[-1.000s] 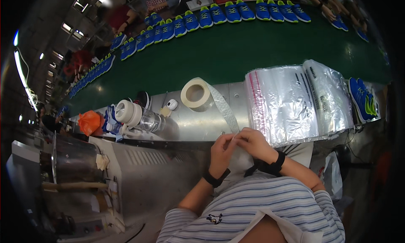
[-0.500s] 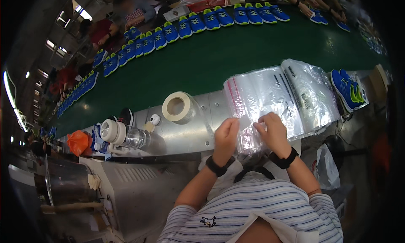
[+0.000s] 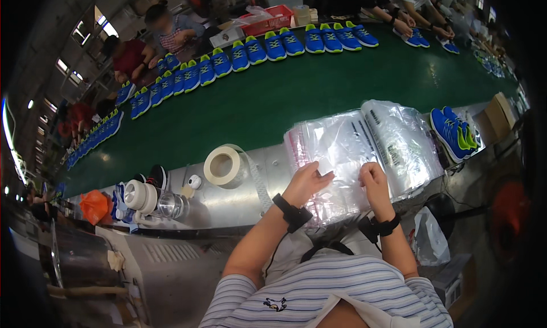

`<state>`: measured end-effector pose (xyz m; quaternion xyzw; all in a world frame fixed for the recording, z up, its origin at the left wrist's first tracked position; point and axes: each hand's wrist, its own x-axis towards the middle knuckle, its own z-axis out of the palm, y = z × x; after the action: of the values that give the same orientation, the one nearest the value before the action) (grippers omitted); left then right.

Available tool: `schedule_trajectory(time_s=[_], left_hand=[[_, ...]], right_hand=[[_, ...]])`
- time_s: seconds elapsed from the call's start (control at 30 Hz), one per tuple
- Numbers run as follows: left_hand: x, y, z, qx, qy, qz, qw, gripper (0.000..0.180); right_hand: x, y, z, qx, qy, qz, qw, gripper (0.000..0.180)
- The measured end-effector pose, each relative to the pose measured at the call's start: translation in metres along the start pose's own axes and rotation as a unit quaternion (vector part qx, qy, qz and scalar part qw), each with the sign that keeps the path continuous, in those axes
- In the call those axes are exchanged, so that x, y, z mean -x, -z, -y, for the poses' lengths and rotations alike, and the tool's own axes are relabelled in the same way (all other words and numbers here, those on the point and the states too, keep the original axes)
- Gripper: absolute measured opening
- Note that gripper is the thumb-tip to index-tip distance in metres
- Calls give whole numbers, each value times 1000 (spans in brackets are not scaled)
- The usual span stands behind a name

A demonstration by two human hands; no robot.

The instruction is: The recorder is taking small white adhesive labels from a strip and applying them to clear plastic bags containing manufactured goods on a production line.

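Observation:
A stack of clear plastic bags (image 3: pixel 339 143) with a pink strip lies before me on the metal bench. Over its near part, my left hand (image 3: pixel 307 184) is open, thumb and fingers apart and pointing right. A small pale patch shows by its thumb; whether it is a loose piece or part of the bag I cannot tell. My right hand (image 3: pixel 376 185) is closed, thumb against curled fingers, above the bags; anything in it is too small to make out. Left of the bags stands a label roll (image 3: pixel 222 166), its clear strip trailing toward my left forearm.
A green conveyor belt (image 3: pixel 245 109) carries rows of blue shoes (image 3: pixel 275 45) along its far side, with co-workers beyond. At left are a clear bottle (image 3: pixel 171 204) and an orange bag (image 3: pixel 95 206). Right of the bags lie blue shoes (image 3: pixel 447 134) and a cardboard box (image 3: pixel 497 118).
My hands have moved apart. The left has gone from closed to spread fingers; the right has stayed closed and turned more upright. The whole view has shifted slightly.

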<state>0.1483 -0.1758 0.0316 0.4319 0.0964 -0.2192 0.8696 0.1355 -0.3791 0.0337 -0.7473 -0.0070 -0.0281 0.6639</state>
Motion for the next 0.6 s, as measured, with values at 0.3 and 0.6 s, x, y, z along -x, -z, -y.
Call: schedule_trajectory(time_s=[0.3, 0.6], left_hand=[[-50, -34, 22, 78, 176, 105, 976, 36], [74, -10, -5, -48, -85, -100, 990, 41]], right_hand=[[14, 1, 27, 167, 196, 107, 960, 16], [22, -27, 17, 377, 345, 128, 850, 19]])
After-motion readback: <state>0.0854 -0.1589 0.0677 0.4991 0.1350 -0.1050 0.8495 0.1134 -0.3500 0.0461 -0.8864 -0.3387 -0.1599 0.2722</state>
